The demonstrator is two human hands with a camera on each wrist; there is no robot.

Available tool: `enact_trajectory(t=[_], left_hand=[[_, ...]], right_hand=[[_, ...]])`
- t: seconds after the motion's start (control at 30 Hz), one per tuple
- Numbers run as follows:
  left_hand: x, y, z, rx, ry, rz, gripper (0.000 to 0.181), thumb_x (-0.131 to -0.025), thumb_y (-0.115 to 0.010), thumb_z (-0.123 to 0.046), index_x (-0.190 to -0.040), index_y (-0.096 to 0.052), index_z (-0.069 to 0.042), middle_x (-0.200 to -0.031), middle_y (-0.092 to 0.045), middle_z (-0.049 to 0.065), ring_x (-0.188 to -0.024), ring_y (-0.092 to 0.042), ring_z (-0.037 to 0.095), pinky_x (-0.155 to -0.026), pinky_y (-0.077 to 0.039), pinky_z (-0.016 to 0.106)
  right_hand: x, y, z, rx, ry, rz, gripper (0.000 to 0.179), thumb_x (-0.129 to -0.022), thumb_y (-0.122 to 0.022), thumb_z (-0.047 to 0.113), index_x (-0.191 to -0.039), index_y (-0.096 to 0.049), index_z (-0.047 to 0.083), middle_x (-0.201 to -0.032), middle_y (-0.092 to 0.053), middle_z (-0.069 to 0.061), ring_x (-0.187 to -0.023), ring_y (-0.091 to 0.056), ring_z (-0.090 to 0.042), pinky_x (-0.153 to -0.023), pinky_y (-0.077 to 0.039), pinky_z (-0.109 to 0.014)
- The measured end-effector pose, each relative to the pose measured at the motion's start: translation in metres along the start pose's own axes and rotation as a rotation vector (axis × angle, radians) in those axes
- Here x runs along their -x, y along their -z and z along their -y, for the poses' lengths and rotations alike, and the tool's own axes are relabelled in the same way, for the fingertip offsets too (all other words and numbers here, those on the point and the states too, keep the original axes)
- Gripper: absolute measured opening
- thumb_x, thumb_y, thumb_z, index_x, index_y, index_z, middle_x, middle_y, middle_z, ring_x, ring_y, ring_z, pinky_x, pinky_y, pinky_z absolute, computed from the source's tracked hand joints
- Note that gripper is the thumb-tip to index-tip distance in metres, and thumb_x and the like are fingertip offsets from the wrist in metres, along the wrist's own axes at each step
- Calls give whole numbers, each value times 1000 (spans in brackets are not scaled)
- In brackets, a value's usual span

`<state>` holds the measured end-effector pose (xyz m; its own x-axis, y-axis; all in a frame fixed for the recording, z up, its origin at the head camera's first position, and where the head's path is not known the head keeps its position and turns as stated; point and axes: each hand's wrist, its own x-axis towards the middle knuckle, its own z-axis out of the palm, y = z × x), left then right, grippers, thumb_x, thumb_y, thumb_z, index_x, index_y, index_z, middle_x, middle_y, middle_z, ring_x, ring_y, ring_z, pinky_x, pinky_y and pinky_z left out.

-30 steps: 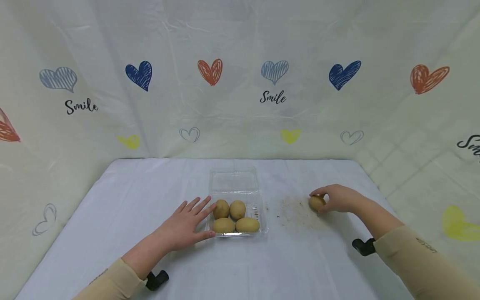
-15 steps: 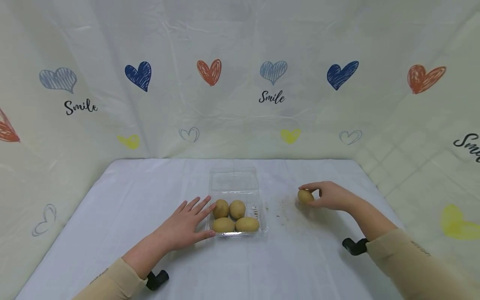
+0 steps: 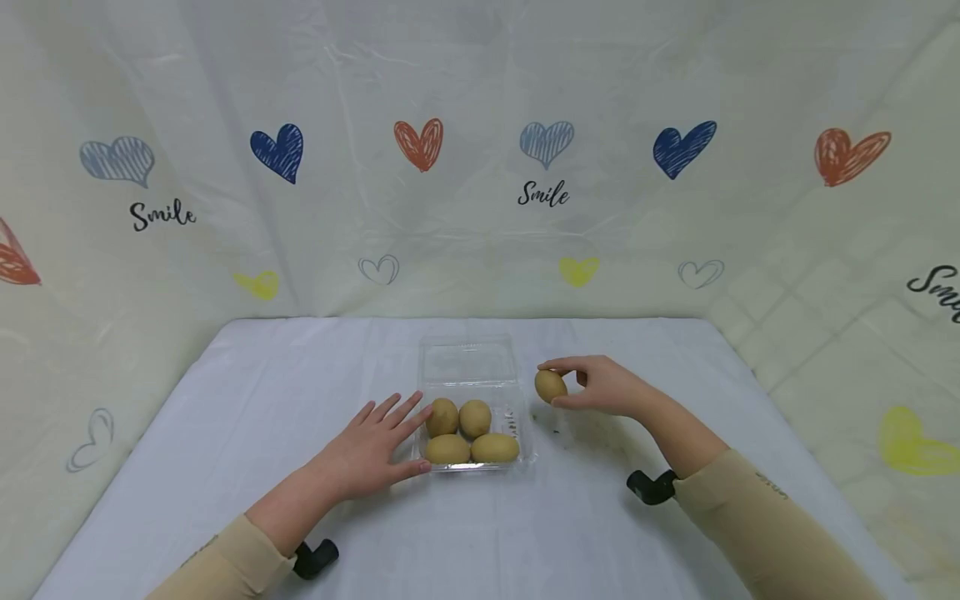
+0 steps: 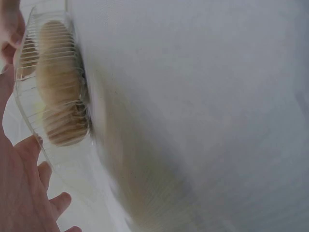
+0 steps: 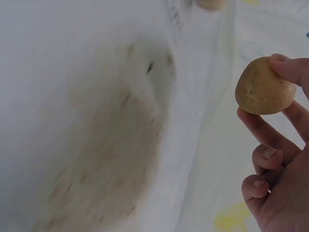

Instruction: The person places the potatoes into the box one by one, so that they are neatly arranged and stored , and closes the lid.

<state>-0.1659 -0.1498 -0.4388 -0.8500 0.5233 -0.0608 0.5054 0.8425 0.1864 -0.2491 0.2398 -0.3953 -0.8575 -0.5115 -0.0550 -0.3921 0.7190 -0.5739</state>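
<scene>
Between thumb and fingers my right hand (image 3: pixel 609 387) pinches a small potato (image 3: pixel 551 386), just right of a clear plastic clamshell box (image 3: pixel 523 417). The right wrist view shows this held potato (image 5: pixel 263 87) lifted, two fingers curled beneath. In the box sit several potatoes: two at the back, including a rounder potato (image 3: pixel 475 419), and two lying lengthwise in front, including an oval potato (image 3: pixel 495 448). My left hand (image 3: pixel 363 458) rests with spread fingers at the box's left edge. In the left wrist view its fingertips touch the rim of the clear box (image 4: pixel 36 133).
The box's hinged lid (image 3: pixel 467 360) lies folded back, away from me. Dirt crumbs (image 3: pixel 557 432) dot the white tablecloth (image 3: pixel 480 533) right of the box. A curtain printed with hearts (image 3: pixel 418 143) hangs behind the table.
My right hand has raised the potato from the dirty patch and carried it left, close to the box. My left hand and the box have stayed in place.
</scene>
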Motion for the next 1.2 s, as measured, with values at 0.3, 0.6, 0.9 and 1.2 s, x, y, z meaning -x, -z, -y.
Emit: enact_trajectory(t=[0.3, 0.6, 0.9, 1.2], left_hand=[[-2, -1, 0, 4, -3, -9, 82, -92, -45, -72, -159, -20, -31, -166, -12, -2, -151, -13, 31, -119, -12, 58], [-1, 0, -1, 3, 9, 4, 82, -92, -47, -71, -159, -20, -31, -166, -12, -3, -151, -14, 31, -119, -13, 58], [0, 1, -1, 0, -3, -3, 83, -92, -46, -71, -159, -21, -30, -166, -13, -1, -151, -15, 32, -118, -14, 58], [-2, -3, 2, -2, 12, -1, 84, -91, -38, -77, -159, -20, -31, -166, -11, -5, -151, -14, 30, -119, -14, 57]], right_hand=[[-18, -13, 33, -3, 81, 39, 52, -84, -77, 32, -134, -64, 25, -115, -66, 9, -93, -56, -20, -78, -46, -34], [-21, -38, 52, 218, 84, 84, 53, -84, -76, 29, -135, -63, 25, -130, -64, 7, -121, -58, -20, -100, -47, -41], [-22, -55, 62, 478, 126, 93, 52, -82, -80, 31, -131, -67, 18, -114, -71, 0, -103, -65, -21, -90, -51, -41], [-21, -59, 63, 533, 138, 80, 50, -86, -78, 35, -130, -67, 15, -119, -68, -5, -107, -61, -25, -92, -51, -42]])
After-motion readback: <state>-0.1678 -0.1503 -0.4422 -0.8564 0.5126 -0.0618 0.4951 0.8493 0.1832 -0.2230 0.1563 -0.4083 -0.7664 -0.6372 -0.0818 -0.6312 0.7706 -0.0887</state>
